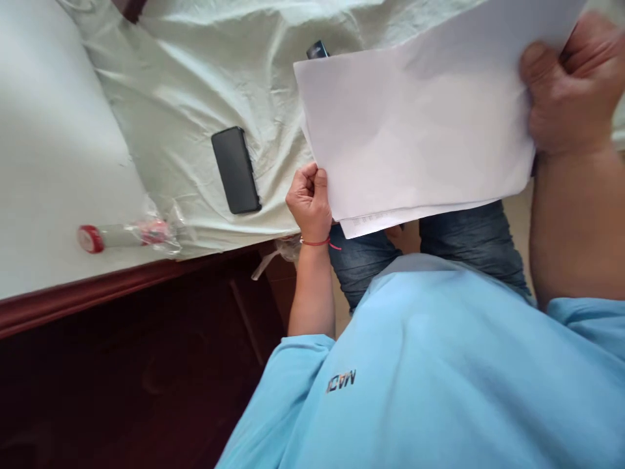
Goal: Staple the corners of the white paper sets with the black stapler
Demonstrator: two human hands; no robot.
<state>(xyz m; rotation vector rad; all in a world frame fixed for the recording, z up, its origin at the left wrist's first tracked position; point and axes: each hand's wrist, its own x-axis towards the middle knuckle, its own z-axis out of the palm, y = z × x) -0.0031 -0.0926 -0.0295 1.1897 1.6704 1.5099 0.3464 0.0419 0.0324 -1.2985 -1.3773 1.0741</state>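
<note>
Head view shows a thin stack of white paper sheets held in the air over the person's lap, just beside the bed edge. Left hand pinches the lower corner, closed on it; right hand grips the opposite edge in a fist. Paper looks light, limp and easy to crease, so it is best held at two edges as it is now. Its long axis runs hand to hand, slightly tilted. A black phone lies on the wrinkled sheet, well apart.
</note>
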